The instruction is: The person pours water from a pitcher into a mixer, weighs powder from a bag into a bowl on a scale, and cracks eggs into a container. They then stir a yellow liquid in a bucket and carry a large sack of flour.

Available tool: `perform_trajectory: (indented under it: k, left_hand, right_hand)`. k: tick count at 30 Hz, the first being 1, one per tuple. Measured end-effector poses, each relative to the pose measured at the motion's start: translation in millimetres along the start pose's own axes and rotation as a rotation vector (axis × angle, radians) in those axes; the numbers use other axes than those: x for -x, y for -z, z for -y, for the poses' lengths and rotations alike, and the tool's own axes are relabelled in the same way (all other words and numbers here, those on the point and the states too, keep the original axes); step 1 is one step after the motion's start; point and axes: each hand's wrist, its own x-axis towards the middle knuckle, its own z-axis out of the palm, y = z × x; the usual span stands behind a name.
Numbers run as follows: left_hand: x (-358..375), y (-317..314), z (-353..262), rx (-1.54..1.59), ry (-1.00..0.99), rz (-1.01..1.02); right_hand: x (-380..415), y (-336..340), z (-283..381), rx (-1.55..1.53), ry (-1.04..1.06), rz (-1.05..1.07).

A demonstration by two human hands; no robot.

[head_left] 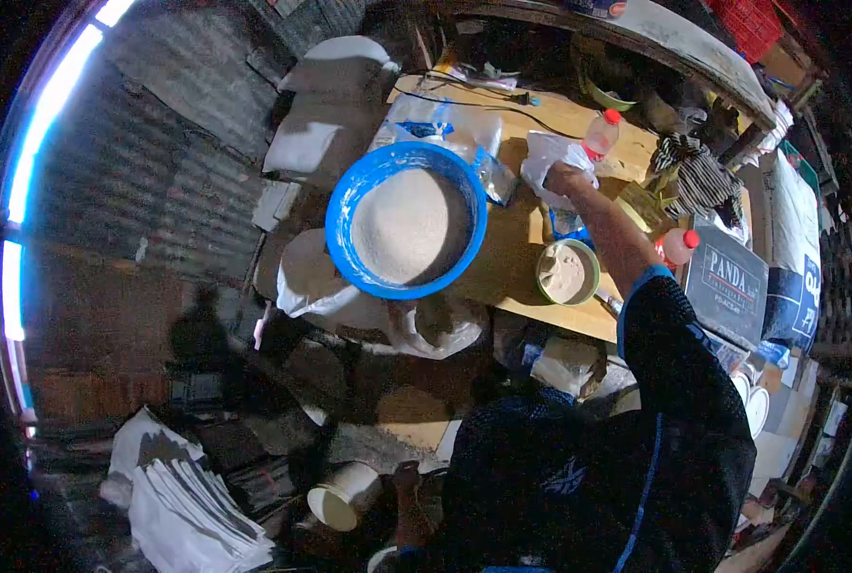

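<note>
My right hand [567, 180] reaches across the wooden table with its fingers closed at a white plastic bag [541, 153]; the fingertips are partly hidden by the bag. Low beside my body hangs my left hand [407, 476], in shadow near a white bucket [346, 497]; its fingers are too dark to make out. A large blue basin [477, 222] holds a mound of pale powder [412, 227]. Close to my right forearm sits a green-rimmed bowl [594, 277] of similar powder [565, 273] with a scoop-like thing in it.
Red-capped bottles [601, 136] [676, 246] stand around my right arm, near a striped cloth [698, 181] and a yellowish container [644, 205]. A black PANDA box [725, 286] is at the right. A cable [483, 99] crosses the table's back; white sacks [192, 511] lie lower left.
</note>
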Motion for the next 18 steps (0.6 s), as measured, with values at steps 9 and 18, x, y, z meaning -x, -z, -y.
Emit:
perform_trajectory:
  k: [9, 18]
  left_hand:
    - [-32.6, -22.0, 30.2, -0.285, -0.568, -0.284]
    - [-99.7, -15.9, -36.7, -0.372, -0.103, 0.047]
  right_hand:
    - [44.5, 81.9, 56.8, -0.112, 0.276, -0.504]
    - [90.1, 119.1, 70.1, -1.432, -0.629, 0.039]
